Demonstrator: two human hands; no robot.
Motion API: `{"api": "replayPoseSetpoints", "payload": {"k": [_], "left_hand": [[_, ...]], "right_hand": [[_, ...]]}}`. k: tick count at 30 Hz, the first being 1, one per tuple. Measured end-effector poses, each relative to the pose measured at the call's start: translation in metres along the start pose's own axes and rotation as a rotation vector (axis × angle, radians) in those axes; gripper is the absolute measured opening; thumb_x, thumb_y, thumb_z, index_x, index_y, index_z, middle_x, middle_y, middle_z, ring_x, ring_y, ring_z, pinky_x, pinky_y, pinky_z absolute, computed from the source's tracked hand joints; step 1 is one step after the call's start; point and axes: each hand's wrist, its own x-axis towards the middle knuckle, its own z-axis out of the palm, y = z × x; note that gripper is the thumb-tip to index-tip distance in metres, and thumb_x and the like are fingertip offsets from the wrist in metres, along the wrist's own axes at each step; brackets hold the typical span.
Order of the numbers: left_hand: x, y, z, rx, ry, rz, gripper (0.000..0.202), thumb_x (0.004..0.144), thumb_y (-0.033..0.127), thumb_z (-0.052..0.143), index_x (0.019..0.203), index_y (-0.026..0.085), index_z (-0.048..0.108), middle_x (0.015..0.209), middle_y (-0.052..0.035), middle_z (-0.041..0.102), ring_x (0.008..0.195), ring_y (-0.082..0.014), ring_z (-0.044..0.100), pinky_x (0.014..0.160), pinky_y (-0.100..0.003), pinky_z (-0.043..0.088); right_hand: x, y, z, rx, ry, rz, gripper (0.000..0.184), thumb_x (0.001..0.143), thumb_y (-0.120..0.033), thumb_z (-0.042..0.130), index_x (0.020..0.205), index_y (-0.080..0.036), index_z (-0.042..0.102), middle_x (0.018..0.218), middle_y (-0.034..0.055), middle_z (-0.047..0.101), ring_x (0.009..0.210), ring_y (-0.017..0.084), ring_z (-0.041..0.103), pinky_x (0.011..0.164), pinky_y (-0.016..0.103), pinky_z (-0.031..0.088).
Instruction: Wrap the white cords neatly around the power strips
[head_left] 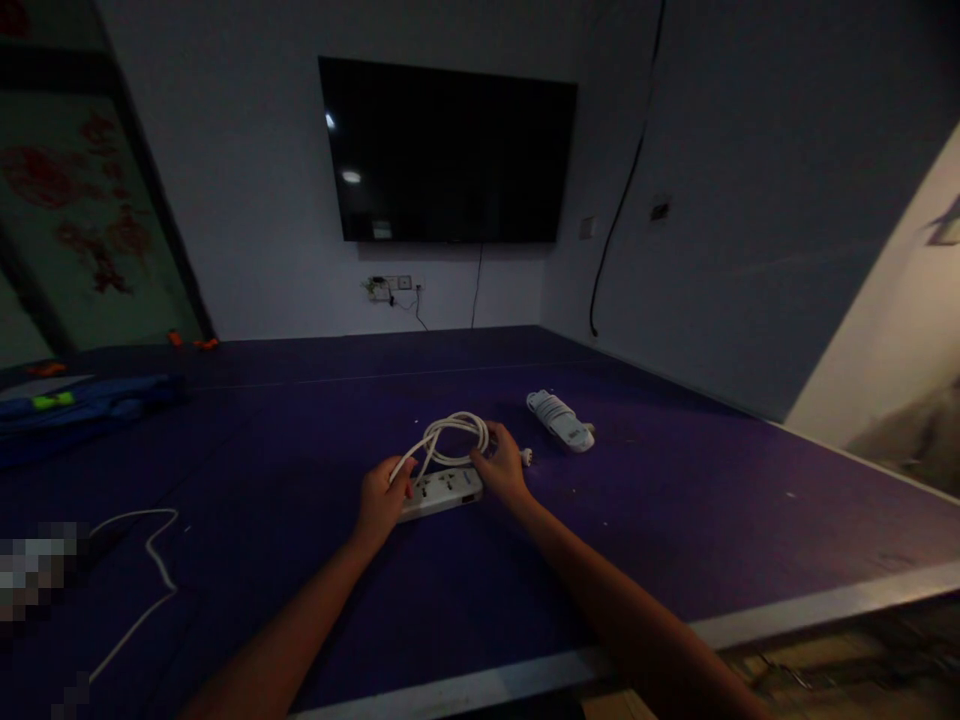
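A white power strip lies on the purple surface in front of me, its sockets facing up. Its white cord is looped into a loose coil just behind the strip. My left hand is closed on the cord at the strip's left end, which its fingers partly hide. My right hand pinches the right side of the coil, above the strip's right end. Just beyond the right hand, the white plug shows.
Another white power strip, wrapped in its cord, lies to the right. A thin white cable runs across the left side. Blue cloth lies at far left. A television hangs on the wall. The surface's pale front edge is near me.
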Motion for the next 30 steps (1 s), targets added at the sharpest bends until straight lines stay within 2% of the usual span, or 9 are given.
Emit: {"api": "replayPoseSetpoints", "payload": {"k": [3,6,10,14,20,25,27,30], "left_hand": [[-0.002,0.007,0.003,-0.215,-0.015,-0.077,0.044,0.074,0.058,0.052,0.076,0.015,0.063,0.049,0.0028,0.051,0.039,-0.0081,0.039,0.042,-0.020,0.031],[-0.003,0.012,0.006,-0.389,-0.006,-0.153,0.048,0.069,0.059,0.058,0.081,0.013,0.062,0.056,0.0017,0.054,0.042,-0.0069,0.043,0.041,-0.019,0.033],[-0.004,0.010,0.011,-0.518,0.066,-0.248,0.052,0.063,0.062,0.062,0.079,0.013,0.061,0.064,0.0003,0.056,0.049,-0.0076,0.048,0.041,-0.016,0.034],[-0.001,0.003,0.016,-0.640,0.099,-0.372,0.051,0.063,0.063,0.062,0.078,0.014,0.058,0.060,0.0018,0.056,0.047,-0.0078,0.050,0.040,-0.016,0.032],[0.003,0.001,0.013,-0.722,0.093,-0.513,0.044,0.072,0.058,0.058,0.087,0.016,0.057,0.070,-0.0029,0.066,0.054,-0.0142,0.062,0.043,-0.020,0.039],[0.003,0.004,0.010,-0.837,0.012,-0.623,0.038,0.081,0.053,0.051,0.092,0.017,0.055,0.070,-0.0042,0.068,0.054,-0.0173,0.065,0.050,-0.027,0.048],[0.003,0.004,0.011,-0.837,-0.015,-0.621,0.039,0.081,0.053,0.050,0.097,0.018,0.054,0.069,-0.0038,0.068,0.052,-0.0166,0.064,0.047,-0.025,0.047],[0.001,0.004,0.013,-0.791,-0.025,-0.565,0.046,0.079,0.057,0.050,0.105,0.019,0.051,0.070,-0.0029,0.067,0.043,-0.0123,0.059,0.036,-0.019,0.036]], "right_hand": [[-0.001,-0.005,-0.001,0.064,0.006,0.026,0.032,0.064,-0.018,0.054,0.096,-0.019,0.054,0.092,0.0044,0.062,0.086,0.020,0.059,0.079,0.034,0.047],[-0.001,-0.010,-0.002,0.128,0.012,0.054,0.026,0.066,-0.020,0.053,0.092,-0.019,0.053,0.086,0.0024,0.061,0.082,0.019,0.058,0.076,0.032,0.047],[0.000,-0.015,-0.003,0.208,-0.002,0.064,0.022,0.068,-0.021,0.053,0.089,-0.020,0.052,0.083,0.0014,0.061,0.079,0.018,0.058,0.074,0.031,0.047],[-0.002,-0.021,-0.001,0.253,-0.077,0.070,0.023,0.070,-0.023,0.057,0.092,-0.021,0.049,0.084,0.0019,0.061,0.078,0.018,0.060,0.073,0.030,0.047],[-0.010,-0.031,0.006,0.333,-0.229,0.080,0.021,0.074,-0.029,0.060,0.091,-0.023,0.048,0.083,0.0016,0.062,0.080,0.018,0.062,0.074,0.030,0.049],[-0.012,-0.033,0.007,0.477,-0.357,0.118,0.024,0.073,-0.032,0.065,0.089,-0.023,0.050,0.082,0.0004,0.063,0.079,0.017,0.063,0.073,0.030,0.049],[-0.012,-0.034,0.006,0.567,-0.410,0.133,0.025,0.072,-0.031,0.066,0.089,-0.022,0.050,0.081,-0.0003,0.063,0.076,0.016,0.063,0.072,0.029,0.049],[-0.012,-0.034,0.006,0.611,-0.467,0.153,0.027,0.069,-0.031,0.069,0.086,-0.021,0.052,0.076,-0.0019,0.061,0.069,0.014,0.062,0.067,0.027,0.048]]}}
